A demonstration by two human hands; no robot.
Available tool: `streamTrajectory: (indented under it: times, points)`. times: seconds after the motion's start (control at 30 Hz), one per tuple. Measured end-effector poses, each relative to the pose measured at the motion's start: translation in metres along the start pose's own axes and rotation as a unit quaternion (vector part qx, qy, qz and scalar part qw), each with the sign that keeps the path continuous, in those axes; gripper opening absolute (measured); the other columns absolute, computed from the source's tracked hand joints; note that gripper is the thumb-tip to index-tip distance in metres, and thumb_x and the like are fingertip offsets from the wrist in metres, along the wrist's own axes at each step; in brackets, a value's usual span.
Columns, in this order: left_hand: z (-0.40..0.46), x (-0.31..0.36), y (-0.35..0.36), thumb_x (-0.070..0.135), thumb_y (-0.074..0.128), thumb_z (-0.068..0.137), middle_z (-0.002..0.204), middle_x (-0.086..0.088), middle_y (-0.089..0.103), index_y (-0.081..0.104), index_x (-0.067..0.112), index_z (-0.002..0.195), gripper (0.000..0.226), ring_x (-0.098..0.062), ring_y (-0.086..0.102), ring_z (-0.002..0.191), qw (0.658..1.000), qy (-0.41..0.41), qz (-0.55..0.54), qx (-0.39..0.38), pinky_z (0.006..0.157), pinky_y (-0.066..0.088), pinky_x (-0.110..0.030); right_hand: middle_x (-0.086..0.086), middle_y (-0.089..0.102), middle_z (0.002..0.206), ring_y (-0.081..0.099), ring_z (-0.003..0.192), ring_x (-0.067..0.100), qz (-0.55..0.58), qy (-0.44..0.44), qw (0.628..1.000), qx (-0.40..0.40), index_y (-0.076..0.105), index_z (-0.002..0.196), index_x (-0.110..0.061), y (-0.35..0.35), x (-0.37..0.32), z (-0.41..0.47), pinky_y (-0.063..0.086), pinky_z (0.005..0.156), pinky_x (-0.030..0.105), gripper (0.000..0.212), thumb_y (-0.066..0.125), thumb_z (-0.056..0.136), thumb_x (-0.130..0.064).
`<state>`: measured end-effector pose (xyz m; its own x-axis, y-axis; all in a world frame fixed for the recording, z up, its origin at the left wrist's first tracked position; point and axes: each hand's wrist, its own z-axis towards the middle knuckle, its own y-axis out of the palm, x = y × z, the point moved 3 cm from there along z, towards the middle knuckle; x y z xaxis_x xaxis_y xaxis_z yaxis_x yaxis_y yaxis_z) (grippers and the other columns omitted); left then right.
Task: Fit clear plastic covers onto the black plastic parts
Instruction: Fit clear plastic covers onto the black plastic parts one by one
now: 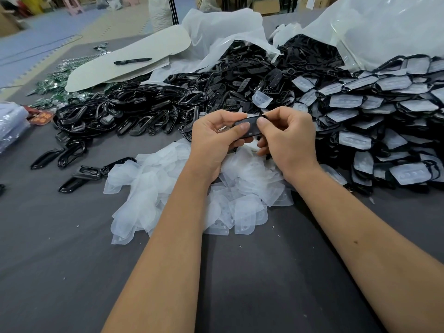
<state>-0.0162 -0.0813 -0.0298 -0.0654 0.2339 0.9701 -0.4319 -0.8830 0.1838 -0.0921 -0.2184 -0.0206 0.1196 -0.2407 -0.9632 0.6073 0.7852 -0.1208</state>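
Both hands hold one black plastic part (249, 128) above the table's middle. My left hand (213, 140) grips its left end, thumb pressed on top. My right hand (288, 138) pinches its right end, thumb on the upper face. Whether a clear cover sits on this part I cannot tell. A loose heap of clear plastic covers (192, 188) lies under my wrists. Bare black parts (134, 111) are piled behind and to the left. Black parts with clear covers fitted (374, 121) are stacked at the right.
Torn white plastic bags (223, 32) spill black pieces at the back. A grey board (125, 63) carries a black marker (132, 61). Small green items (55, 85) lie far left, a clear bag (12, 126) at the left edge. Grey cloth (72, 272) covers the table.
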Motion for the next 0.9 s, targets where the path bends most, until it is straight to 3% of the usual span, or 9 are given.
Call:
streamTrajectory:
  times: [0.1,0.27,0.33,0.4,0.47,0.6,0.73,0.83,0.9]
  points:
    - [0.000,0.000,0.001,-0.005,0.076,0.085,0.089,-0.014,0.078,0.077,0.011,0.094,0.018,-0.025,0.075,0.071,1.000,0.008,0.007,-0.010,0.063,0.059,-0.026,0.002,0.060,0.056,0.059,0.043,0.018,-0.006,0.013,1.000,0.011,0.068,0.078,-0.008,-0.001,0.002,0.002,0.053,0.043,0.034,0.014,0.066,0.091,-0.008]
    - [-0.001,0.001,0.001,-0.005,0.074,0.088,0.089,-0.014,0.078,0.079,0.012,0.093,0.019,-0.025,0.076,0.071,0.999,-0.023,-0.027,-0.022,0.059,0.056,-0.018,0.005,0.059,0.059,0.056,0.048,0.020,0.028,0.032,0.999,0.000,0.066,0.080,-0.005,-0.003,0.000,0.004,0.048,0.044,0.030,0.011,0.064,0.090,-0.006]
    - [-0.001,0.002,0.000,-0.007,0.072,0.088,0.086,-0.014,0.078,0.077,0.008,0.096,0.017,-0.024,0.075,0.068,0.997,-0.048,-0.059,-0.016,0.056,0.054,-0.015,0.005,0.066,0.072,0.061,0.055,0.022,0.004,-0.017,1.000,-0.009,0.069,0.089,-0.008,-0.002,-0.004,0.002,0.052,0.049,0.033,0.005,0.065,0.093,-0.007]
    - [0.000,0.003,0.000,-0.009,0.069,0.089,0.082,-0.013,0.077,0.075,0.002,0.097,0.015,-0.024,0.074,0.065,0.993,-0.077,-0.090,-0.005,0.053,0.052,-0.014,0.002,0.068,0.089,0.065,0.070,0.020,-0.074,-0.125,0.989,-0.006,0.070,0.099,-0.010,-0.002,-0.012,-0.002,0.057,0.064,0.034,0.007,0.069,0.093,-0.007]
    - [0.000,0.004,-0.002,-0.010,0.065,0.090,0.079,-0.012,0.075,0.073,-0.001,0.098,0.014,-0.021,0.072,0.063,0.988,-0.099,-0.120,0.003,0.052,0.051,-0.014,0.002,0.068,0.097,0.064,0.081,0.012,-0.128,-0.209,0.969,-0.023,0.076,0.101,-0.009,0.001,-0.017,-0.005,0.052,0.075,0.021,0.008,0.070,0.095,-0.009]
    - [0.003,0.005,-0.009,-0.009,0.057,0.092,0.078,-0.009,0.070,0.072,-0.004,0.094,0.016,-0.011,0.064,0.063,0.969,-0.126,-0.208,0.036,0.055,0.051,-0.012,0.007,0.066,0.109,0.062,0.102,0.018,-0.172,-0.252,0.948,-0.095,0.079,0.114,-0.010,0.007,-0.018,-0.008,0.045,0.081,0.020,0.022,0.076,0.096,-0.022]
    - [0.002,0.006,-0.009,0.010,0.060,0.100,0.080,-0.011,0.071,0.075,-0.002,0.084,0.025,-0.012,0.065,0.064,0.962,-0.136,-0.233,0.023,0.055,0.053,-0.014,0.011,0.064,0.112,0.057,0.105,0.025,-0.216,-0.311,0.923,-0.066,0.080,0.111,-0.007,0.007,-0.019,-0.008,0.049,0.091,0.033,0.025,0.079,0.093,-0.024]
    - [0.001,0.010,-0.007,0.038,0.061,0.101,0.082,-0.013,0.074,0.078,-0.001,0.081,0.047,-0.013,0.069,0.067,0.961,-0.133,-0.244,-0.010,0.060,0.057,-0.016,0.008,0.063,0.108,0.060,0.101,0.026,-0.178,-0.275,0.944,-0.036,0.081,0.103,-0.007,0.003,-0.017,-0.005,0.052,0.080,0.035,0.020,0.077,0.095,-0.025]
    - [0.001,0.009,-0.005,0.033,0.063,0.100,0.093,-0.015,0.075,0.078,-0.002,0.094,0.039,-0.014,0.071,0.077,0.969,-0.123,-0.215,-0.015,0.067,0.059,-0.017,0.006,0.064,0.106,0.063,0.098,0.022,-0.099,-0.192,0.976,-0.021,0.081,0.097,-0.009,0.000,-0.013,-0.002,0.055,0.079,0.037,0.013,0.076,0.095,-0.021]
